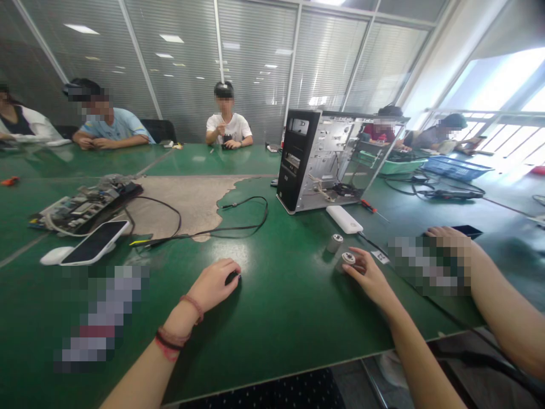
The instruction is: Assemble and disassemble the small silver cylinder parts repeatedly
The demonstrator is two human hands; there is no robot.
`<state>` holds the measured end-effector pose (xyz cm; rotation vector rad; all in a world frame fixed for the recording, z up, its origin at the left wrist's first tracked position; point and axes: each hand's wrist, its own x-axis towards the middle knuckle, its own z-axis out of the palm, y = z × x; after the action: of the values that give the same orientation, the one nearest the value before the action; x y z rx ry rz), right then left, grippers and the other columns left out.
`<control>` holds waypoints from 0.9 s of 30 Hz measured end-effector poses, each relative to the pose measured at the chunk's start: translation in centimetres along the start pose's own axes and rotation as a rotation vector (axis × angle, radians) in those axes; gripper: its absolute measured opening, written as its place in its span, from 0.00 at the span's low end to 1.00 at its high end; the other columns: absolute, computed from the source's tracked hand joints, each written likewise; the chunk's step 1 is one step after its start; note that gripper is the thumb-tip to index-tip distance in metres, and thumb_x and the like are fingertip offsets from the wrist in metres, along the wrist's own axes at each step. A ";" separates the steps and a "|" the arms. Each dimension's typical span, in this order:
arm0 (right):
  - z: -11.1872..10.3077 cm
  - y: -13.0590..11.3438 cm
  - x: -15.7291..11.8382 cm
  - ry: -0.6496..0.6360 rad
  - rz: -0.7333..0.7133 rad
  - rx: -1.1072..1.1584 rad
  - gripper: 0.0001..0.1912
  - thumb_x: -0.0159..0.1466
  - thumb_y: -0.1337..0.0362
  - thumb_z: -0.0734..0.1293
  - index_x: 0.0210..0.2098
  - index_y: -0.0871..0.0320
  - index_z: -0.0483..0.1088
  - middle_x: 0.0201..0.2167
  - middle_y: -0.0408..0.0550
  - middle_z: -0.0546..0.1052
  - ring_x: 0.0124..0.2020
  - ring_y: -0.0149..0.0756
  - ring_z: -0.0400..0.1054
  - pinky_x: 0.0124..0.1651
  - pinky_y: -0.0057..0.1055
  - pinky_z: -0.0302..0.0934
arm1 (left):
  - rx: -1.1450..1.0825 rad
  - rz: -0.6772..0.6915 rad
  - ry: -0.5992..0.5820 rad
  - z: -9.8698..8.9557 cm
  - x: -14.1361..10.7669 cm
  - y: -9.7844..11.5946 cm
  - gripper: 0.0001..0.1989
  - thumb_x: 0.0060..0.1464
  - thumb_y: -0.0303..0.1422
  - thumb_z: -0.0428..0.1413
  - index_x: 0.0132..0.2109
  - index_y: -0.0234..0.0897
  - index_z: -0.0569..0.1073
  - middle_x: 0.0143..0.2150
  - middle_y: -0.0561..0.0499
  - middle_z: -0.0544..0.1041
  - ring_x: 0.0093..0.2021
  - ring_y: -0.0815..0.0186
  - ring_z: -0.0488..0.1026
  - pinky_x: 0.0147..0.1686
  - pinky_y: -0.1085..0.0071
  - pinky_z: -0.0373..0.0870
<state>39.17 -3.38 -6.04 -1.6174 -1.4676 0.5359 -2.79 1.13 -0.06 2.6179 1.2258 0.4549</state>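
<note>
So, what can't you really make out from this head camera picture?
In the head view:
The small dark object: the left hand covers most of it, so its kind is unclear.
One pixelated patch and a second pixelated patch: the blur hides what lies there.
Parts inside the open computer tower: too small to identify.

Right hand (367, 276) | 11 o'clock: grey metal cylinder (334, 243) in my way | left hand (213, 286) | 12 o'clock: green tabletop (276, 295) free up to thin black cable (242, 226)
</note>
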 end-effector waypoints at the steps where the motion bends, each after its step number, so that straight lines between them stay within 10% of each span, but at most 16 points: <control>1: 0.2 -0.1 0.1 0.008 -0.004 -0.001 0.28 0.57 0.51 0.65 0.53 0.56 0.58 0.43 0.52 0.73 0.45 0.44 0.70 0.51 0.46 0.63 | 0.000 0.000 0.001 0.0 0.0 0.0 0.07 0.56 0.29 0.48 0.39 0.37 0.70 0.38 0.49 0.73 0.39 0.63 0.70 0.41 0.69 0.66; 16: 12.0 -14.3 0.3 -0.513 -0.511 0.131 0.27 0.58 0.63 0.67 0.54 0.54 0.55 0.43 0.49 0.71 0.45 0.38 0.67 0.51 0.39 0.60 | -0.452 -0.091 0.051 0.5 0.2 0.6 0.11 0.51 0.30 0.55 0.43 0.35 0.70 0.40 0.48 0.76 0.40 0.63 0.73 0.44 0.67 0.69; 21: 16.0 -14.4 -0.6 -0.389 -0.632 0.205 0.23 0.59 0.64 0.67 0.51 0.55 0.57 0.45 0.52 0.69 0.48 0.40 0.66 0.51 0.40 0.60 | -0.583 -0.063 0.064 0.4 0.3 1.4 0.11 0.49 0.28 0.56 0.43 0.36 0.70 0.39 0.50 0.76 0.40 0.65 0.73 0.44 0.69 0.69; 27: 16.0 -13.4 -1.6 -0.314 -0.735 0.177 0.21 0.59 0.66 0.66 0.51 0.53 0.58 0.44 0.51 0.71 0.46 0.41 0.66 0.49 0.41 0.62 | -0.511 -0.094 0.069 0.6 0.3 2.2 0.13 0.46 0.26 0.57 0.42 0.36 0.70 0.39 0.52 0.75 0.40 0.64 0.72 0.42 0.70 0.67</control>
<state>18.43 -0.87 -4.07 -0.7827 -2.0358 0.4792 -0.85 -0.08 0.14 2.1204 1.0725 0.7344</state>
